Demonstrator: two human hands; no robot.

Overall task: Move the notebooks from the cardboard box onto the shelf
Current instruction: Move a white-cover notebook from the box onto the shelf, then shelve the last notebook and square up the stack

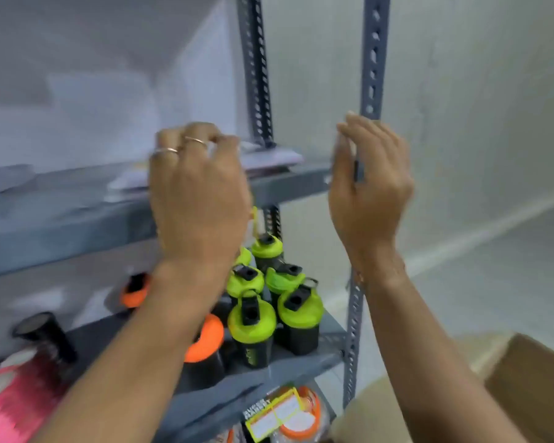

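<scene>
Currently, motion blur is heavy, so details are soft.
Left hand [199, 199]: raised at the upper shelf [77, 215], back of hand to camera, two rings, fingers curled down over the front edge of the notebooks; whether they actually grip one, can't tell.
Right hand [370, 183]: raised just beside the front upright post [372, 55], palm facing left, fingers loosely spread and slightly bent, nothing in it.
Notebooks [269, 156]: pale flat stack lying on the upper shelf, right end near the rear post; more pale blurred shapes further left, unidentifiable.
Cardboard box [531, 375]: bottom right corner, below the right forearm, one open flap visible; contents not visible.
Lower shelf [301, 362]: cluster of black shaker bottles with lime-green lids [253, 324], two with orange lids [205, 337] to their left.
Bottom tier: labelled jar with orange rim [288, 414], partly cut off.
</scene>
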